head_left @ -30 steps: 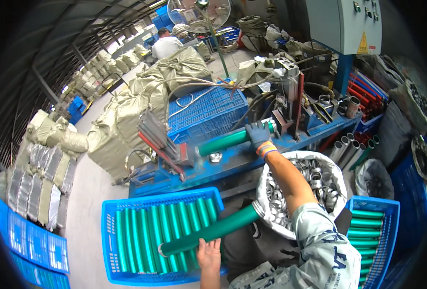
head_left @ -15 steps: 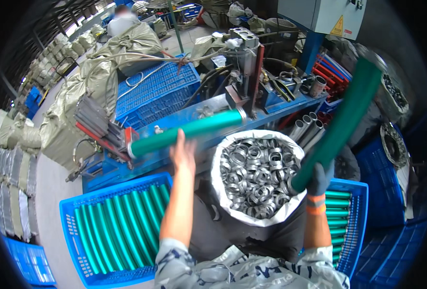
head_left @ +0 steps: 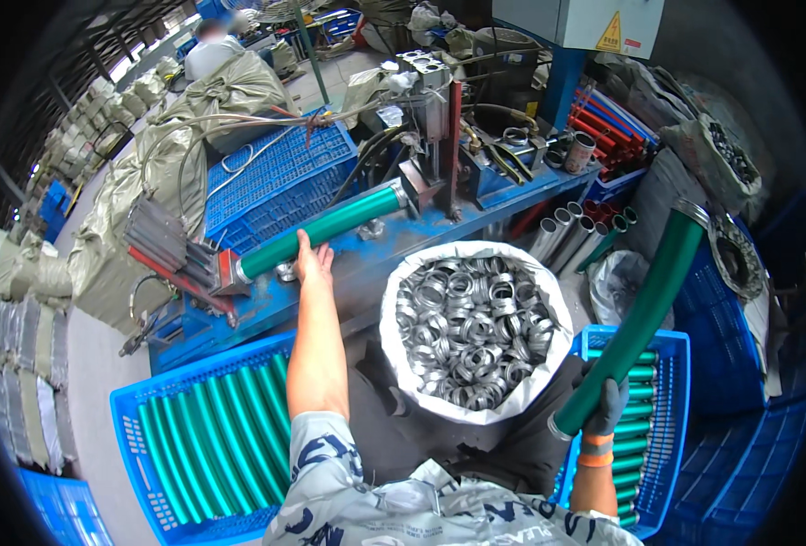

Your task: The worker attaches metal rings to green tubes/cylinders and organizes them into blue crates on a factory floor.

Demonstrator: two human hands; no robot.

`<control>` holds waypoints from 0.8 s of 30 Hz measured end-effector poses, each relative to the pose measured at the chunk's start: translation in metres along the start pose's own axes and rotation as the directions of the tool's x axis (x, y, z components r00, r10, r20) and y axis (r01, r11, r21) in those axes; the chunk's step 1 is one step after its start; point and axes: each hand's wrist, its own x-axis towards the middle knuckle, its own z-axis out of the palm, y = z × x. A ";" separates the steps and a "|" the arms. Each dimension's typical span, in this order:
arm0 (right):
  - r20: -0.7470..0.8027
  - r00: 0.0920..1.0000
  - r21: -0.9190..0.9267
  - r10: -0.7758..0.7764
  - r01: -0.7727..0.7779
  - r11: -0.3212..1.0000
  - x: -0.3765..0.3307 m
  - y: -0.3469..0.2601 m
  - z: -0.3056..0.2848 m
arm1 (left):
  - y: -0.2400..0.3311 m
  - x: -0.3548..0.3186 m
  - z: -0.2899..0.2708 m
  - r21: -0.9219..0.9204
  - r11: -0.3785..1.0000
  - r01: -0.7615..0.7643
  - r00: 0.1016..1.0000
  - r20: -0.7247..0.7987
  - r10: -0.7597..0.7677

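Head view shows the gloved right grip [head_left: 610,406] closed around a smooth, cylindrical green tube [head_left: 650,314] by the crate [head_left: 677,409], its long axis slanting from a near lower-left end to a far upper-right one, both metal-ringed. A second tube [head_left: 325,229] spans two metal blocks [head_left: 232,271] on the bench [head_left: 353,248], rising rightward; the bare left grip [head_left: 314,259], fingers extended, touches it. Shiny rings [head_left: 476,318] fill a white sack [head_left: 421,397].

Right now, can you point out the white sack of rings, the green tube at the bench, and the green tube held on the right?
White sack [head_left: 541,382], head view: lower-right rim.
Bench-side green tube [head_left: 354,217], head view: near mid-length.
Right-side green tube [head_left: 645,328], head view: near mid-length.
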 end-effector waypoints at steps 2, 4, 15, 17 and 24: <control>0.066 0.998 0.052 -0.005 0.002 0.999 0.007 0.006 0.003 | 0.006 -0.014 -0.020 0.023 0.997 -0.071 0.997 0.001 0.071; 0.151 0.988 0.111 0.021 -0.038 0.993 0.005 0.004 0.014 | 0.003 -0.040 -0.043 0.006 0.995 -0.102 0.995 0.015 0.102; -0.028 0.999 0.068 -0.029 0.031 0.997 -0.024 0.006 -0.080 | -0.064 -0.200 -0.167 0.251 0.955 -0.160 0.986 0.083 0.144; -0.205 0.971 0.044 -0.126 0.137 0.990 -0.043 -0.012 -0.155 | -0.079 -0.202 -0.157 0.291 0.951 -0.109 0.991 0.103 0.082; -0.637 0.770 -0.594 -0.025 -0.470 0.653 -0.071 -0.077 -0.357 | -0.045 -0.117 -0.210 0.487 0.770 -0.411 0.877 0.442 0.188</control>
